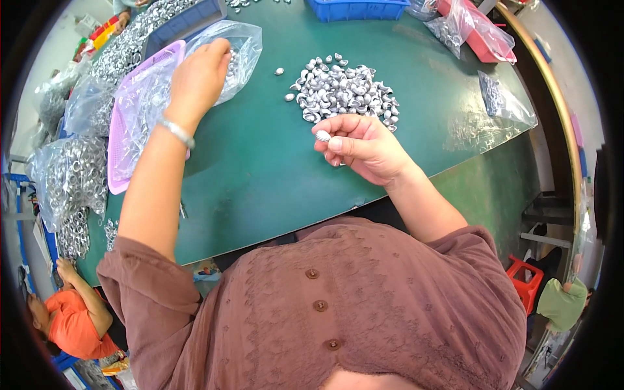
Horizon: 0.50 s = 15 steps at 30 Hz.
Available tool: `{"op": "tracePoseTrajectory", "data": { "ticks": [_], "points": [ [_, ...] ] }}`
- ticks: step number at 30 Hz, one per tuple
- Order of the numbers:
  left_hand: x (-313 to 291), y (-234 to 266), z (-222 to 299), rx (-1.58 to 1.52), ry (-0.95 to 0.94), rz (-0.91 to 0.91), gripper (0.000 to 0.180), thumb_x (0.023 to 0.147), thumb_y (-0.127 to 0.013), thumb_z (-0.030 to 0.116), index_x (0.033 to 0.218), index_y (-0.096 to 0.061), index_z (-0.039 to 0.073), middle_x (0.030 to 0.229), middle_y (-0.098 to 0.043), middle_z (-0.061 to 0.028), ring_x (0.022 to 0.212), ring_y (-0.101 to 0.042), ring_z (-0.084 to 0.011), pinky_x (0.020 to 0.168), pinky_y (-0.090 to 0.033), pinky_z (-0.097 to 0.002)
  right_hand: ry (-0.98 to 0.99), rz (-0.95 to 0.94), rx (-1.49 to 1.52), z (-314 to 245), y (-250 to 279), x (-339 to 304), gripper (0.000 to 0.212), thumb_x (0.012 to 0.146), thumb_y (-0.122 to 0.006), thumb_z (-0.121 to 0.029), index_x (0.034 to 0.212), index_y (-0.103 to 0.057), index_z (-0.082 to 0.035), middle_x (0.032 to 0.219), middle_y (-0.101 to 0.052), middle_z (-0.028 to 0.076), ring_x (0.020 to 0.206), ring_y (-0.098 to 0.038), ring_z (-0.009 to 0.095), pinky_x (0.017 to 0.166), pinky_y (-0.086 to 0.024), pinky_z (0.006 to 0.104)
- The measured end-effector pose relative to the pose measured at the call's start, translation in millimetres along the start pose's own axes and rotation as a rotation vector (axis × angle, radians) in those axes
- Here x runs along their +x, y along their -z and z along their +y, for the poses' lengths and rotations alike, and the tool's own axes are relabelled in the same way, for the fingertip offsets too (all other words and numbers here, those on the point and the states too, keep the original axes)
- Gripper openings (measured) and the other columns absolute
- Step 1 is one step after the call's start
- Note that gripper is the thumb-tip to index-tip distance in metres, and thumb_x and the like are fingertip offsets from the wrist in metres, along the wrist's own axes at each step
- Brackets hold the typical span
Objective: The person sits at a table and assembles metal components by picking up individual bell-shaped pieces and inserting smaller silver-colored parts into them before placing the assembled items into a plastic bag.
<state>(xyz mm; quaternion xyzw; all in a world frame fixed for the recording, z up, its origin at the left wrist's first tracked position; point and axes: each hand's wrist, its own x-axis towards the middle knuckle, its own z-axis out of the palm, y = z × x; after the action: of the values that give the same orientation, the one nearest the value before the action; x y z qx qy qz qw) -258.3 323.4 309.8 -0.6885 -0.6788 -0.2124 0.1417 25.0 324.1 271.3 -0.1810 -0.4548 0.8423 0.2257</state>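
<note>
My right hand (pixel 364 148) pinches a small silvery shell-shaped metal piece (pixel 322 136) between thumb and fingers. It is just at the near edge of a heap of similar silver-grey pieces (pixel 344 91) on the green table. My left hand (pixel 201 75) is at the mouth of a clear plastic bag (pixel 244 39) that holds small metal parts. Its fingers curl downward, and the fingertips are partly hidden, so what they hold does not show. The bag lies against a lilac plastic basket (pixel 119 146) lined with clear plastic.
Bags of metal rings (pixel 77 166) crowd the table's left side. A blue bin (pixel 357 10) stands at the far edge, a pink bin (pixel 487 36) at far right. A clear bag of parts (pixel 504 101) lies near the right corner. A person in orange (pixel 75 322) sits at left.
</note>
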Motion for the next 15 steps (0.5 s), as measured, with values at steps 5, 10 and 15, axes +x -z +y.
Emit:
{"op": "tracePoseTrajectory", "data": {
  "ticks": [5,10,15],
  "points": [
    [6.4,-9.5,-8.3,0.266,-0.056,-0.261,0.016,0.077,-0.055,0.014,0.09,-0.06,0.007,0.09,-0.055,-0.0116,0.087,-0.053,-0.03,0.071,-0.044,-0.0398,-0.049,-0.047,0.212,6.9,0.1,-0.6,0.018,0.081,-0.059,-0.009,0.097,-0.058,-0.001,0.083,-0.061,0.006,0.068,-0.055,0.01,0.062,-0.044,0.0225],
    [-18.3,3.3,12.9,-0.123,-0.132,0.073,0.016,0.077,-0.056,0.008,0.091,-0.06,0.004,0.09,-0.056,-0.0101,0.081,-0.055,-0.0254,0.07,-0.044,-0.0337,-0.074,-0.057,0.255,11.7,-2.2,2.8,0.018,0.082,-0.059,-0.01,0.097,-0.058,-0.001,0.083,-0.061,0.007,0.067,-0.054,0.01,0.061,-0.044,0.0222],
    [-72.5,32.4,89.5,-0.9,-0.012,-0.252,0.037,0.074,-0.062,0.004,0.11,-0.056,0.007,0.09,-0.052,-0.0033,0.075,-0.048,-0.0099,0.063,-0.041,-0.0213,-0.094,-0.051,0.257,14.7,-10.3,4.6,0.019,0.083,-0.058,-0.012,0.097,-0.058,-0.001,0.083,-0.061,0.006,0.067,-0.054,0.009,0.06,-0.043,0.0218]
  ]
}}
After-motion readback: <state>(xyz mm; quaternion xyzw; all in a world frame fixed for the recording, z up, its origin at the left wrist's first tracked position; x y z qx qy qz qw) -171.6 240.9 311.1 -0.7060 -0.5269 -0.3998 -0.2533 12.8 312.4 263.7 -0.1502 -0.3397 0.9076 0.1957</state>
